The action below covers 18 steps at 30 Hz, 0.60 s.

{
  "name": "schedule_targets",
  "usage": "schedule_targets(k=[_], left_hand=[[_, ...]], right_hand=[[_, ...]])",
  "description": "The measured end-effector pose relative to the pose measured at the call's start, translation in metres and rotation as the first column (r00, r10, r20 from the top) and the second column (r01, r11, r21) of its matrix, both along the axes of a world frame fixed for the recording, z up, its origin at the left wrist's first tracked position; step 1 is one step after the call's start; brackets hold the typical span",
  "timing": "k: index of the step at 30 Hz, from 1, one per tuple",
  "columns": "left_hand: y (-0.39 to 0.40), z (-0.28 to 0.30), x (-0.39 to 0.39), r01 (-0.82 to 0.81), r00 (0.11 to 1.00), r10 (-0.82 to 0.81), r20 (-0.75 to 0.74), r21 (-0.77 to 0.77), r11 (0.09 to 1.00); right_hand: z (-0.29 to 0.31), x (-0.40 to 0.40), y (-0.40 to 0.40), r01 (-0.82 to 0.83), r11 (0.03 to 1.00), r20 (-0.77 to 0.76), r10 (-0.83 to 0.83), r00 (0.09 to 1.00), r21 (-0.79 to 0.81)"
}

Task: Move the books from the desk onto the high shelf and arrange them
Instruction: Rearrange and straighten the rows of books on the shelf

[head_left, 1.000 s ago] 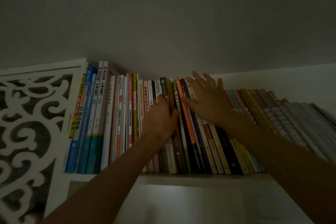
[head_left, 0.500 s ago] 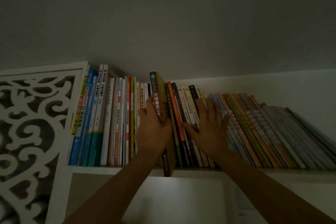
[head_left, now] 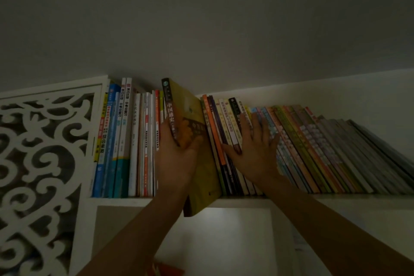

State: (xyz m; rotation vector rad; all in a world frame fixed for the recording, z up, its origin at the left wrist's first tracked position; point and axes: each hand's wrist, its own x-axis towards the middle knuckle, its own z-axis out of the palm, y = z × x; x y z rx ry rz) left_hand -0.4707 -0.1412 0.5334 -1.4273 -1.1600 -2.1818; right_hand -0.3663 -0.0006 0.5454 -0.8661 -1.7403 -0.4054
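A yellow book with a dark spine [head_left: 192, 119] sticks halfway out of the row on the high white shelf [head_left: 336, 200], its lower corner hanging past the shelf's front edge. My left hand [head_left: 177, 154] grips it around the spine. My right hand [head_left: 251, 148] lies flat, fingers spread, against the spines of the leaning books [head_left: 313, 152] to the right of it. Upright books [head_left: 125, 141] fill the shelf to the left of the yellow one.
A white carved fretwork panel [head_left: 40, 163] closes the shelf's left end. The ceiling is close above the book tops. Below the shelf is an open white compartment [head_left: 224, 242], with something red [head_left: 165, 270] at the bottom edge of the view.
My left hand has drawn the yellow book further out of the row and upward. My right hand slid down from the book tops and now presses flat on the leaning spines.
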Motion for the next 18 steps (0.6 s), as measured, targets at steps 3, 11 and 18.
schedule_targets(k=[3, 11, 18], left_hand=[[0.001, -0.006, 0.007, 0.026, 0.999, -0.027, -0.017, -0.018, 0.999], [-0.015, -0.012, 0.009, -0.019, 1.0, 0.019, 0.011, 0.036, 0.999], [-0.046, -0.001, 0.008, 0.02, 1.0, -0.02, -0.009, 0.098, 0.995]], right_hand=[[0.002, -0.001, -0.003, -0.018, 1.0, -0.024, 0.017, 1.0, -0.007], [0.011, -0.003, -0.008, 0.009, 1.0, -0.069, -0.01, 0.998, -0.012], [0.011, 0.002, -0.007, -0.027, 0.998, -0.043, 0.03, 0.999, 0.064]])
